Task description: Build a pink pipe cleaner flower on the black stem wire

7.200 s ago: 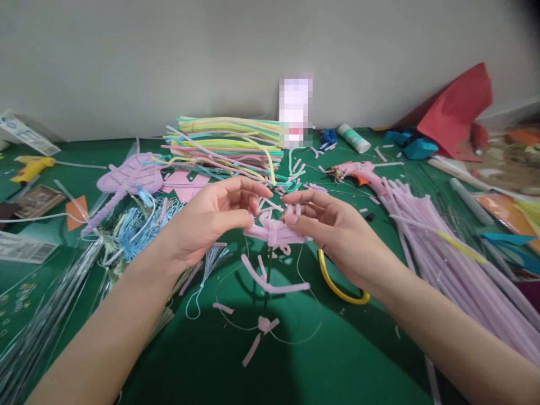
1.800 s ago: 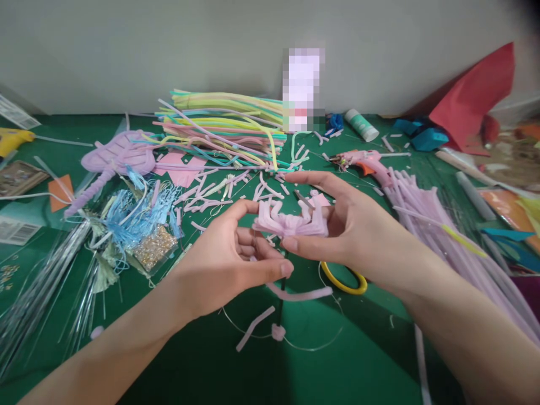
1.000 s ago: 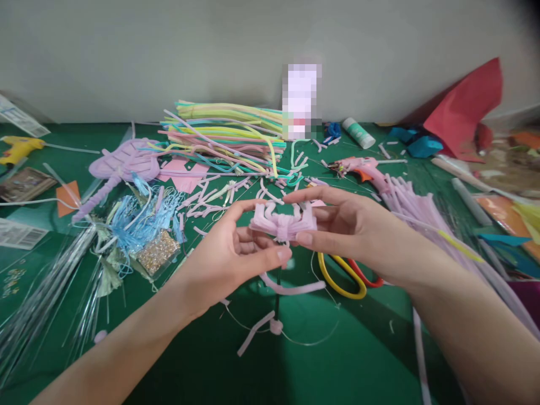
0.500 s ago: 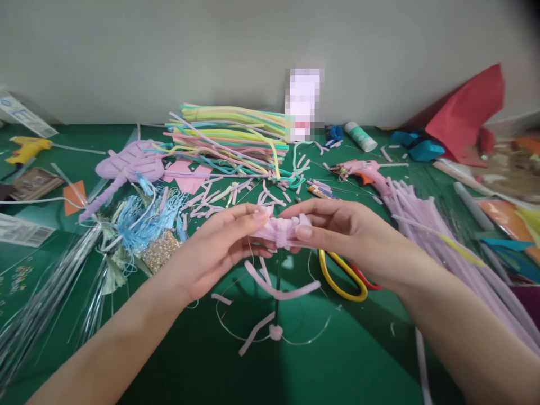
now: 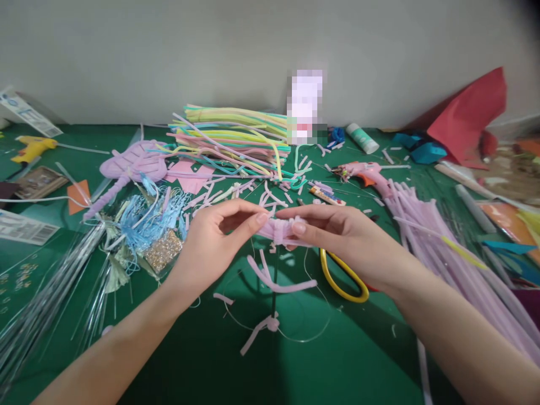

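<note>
Both hands pinch a small bundle of lilac pipe cleaners point(image 5: 279, 230) wrapped round its middle, held above the green table point(image 5: 177, 360). My left hand point(image 5: 225, 233) grips its left end between thumb and fingers. On the right end, my right hand point(image 5: 333, 228) has its thumb in front and fingers behind. Under the bundle lie a bent lilac pipe cleaner piece point(image 5: 287, 287), a thin clear thread loop point(image 5: 304, 341) and a small lilac knot point(image 5: 272, 323) with a tail. Yellow-handled scissors point(image 5: 343, 287) lie partly beneath my right hand.
A heap of coloured pipe cleaners point(image 5: 232, 135) lies at the back. Lilac pipe cleaners point(image 5: 434, 259) and a pink glue gun point(image 5: 367, 171) are on the right. Blue tassels point(image 5: 147, 219), a lilac fan-shaped piece point(image 5: 135, 160) and a yellow glue gun point(image 5: 36, 149) sit left.
The left fingers have shifted on the bundle, and fewer of them show beneath it. The knot below has moved slightly up and left. The bundle stays in both hands.
</note>
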The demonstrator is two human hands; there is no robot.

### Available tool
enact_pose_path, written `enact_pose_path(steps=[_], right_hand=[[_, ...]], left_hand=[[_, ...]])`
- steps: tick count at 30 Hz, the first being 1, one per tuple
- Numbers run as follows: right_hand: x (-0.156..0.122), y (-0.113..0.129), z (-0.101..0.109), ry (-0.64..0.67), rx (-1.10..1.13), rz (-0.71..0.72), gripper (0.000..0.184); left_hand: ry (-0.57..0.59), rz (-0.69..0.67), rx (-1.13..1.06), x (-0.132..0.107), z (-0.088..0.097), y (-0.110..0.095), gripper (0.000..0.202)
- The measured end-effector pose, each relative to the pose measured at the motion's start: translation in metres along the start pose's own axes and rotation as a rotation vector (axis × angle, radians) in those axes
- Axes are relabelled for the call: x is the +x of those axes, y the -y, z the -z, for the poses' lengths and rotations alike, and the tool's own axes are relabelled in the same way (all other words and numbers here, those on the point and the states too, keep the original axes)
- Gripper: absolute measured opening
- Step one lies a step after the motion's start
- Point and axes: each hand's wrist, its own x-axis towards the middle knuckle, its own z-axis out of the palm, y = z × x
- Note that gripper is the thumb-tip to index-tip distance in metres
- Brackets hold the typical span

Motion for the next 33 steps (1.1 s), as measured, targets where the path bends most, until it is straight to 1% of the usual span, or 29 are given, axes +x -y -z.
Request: enact_pose_path(steps=[3,4,7,10,13,15,21,26,29,31,33], right_hand=[[0.002,-0.002,-0.006,-0.102,-0.051,-0.002,0.048],[0.002,-0.003,-0.008,-0.139,-0.053,0.003,0.050],[0.003,-0.008,-0.012,-0.218,-0.046,0.029,0.042],[0.004,-0.011,-0.013,-0.235,-0.085,0.061,0.035],[0.004,-0.011,-0.015,-0.260,-0.134,0.060,0.033],[0.005,-0.010,-0.017,-0.281,-0.164,0.056,0.032],[0.004,-0.012,-0.018,-0.270,-0.240,0.089,0.025],[0.004,-0.014,-0.017,-0.223,-0.275,0.084,0.029],[0.005,-0.013,-0.018,-0.214,-0.230,0.088,0.028],[0.005,-0.012,-0.018,-0.204,-0.161,0.074,0.027],[0.005,-0.013,-0.017,-0.192,-0.083,0.048,0.028]], left_hand=[[0.010,0.022,0.004,0.000,0.000,0.000,0.021],[0.017,0.035,-0.011,0.000,0.001,0.000,0.024],[0.032,0.077,-0.023,0.002,0.002,0.000,0.027],[0.044,0.104,-0.034,0.003,0.002,0.002,0.024],[0.058,0.103,-0.082,0.003,0.002,0.004,0.027],[0.076,0.097,-0.072,0.003,0.003,0.006,0.028],[0.122,0.073,0.005,0.002,0.006,0.006,0.022],[0.122,0.036,0.097,0.002,0.008,0.006,0.025],[0.082,0.036,0.159,0.001,0.009,0.008,0.035],[0.058,0.039,0.162,-0.001,0.010,0.009,0.039],[0.077,0.060,0.149,-0.004,0.011,0.009,0.041]])
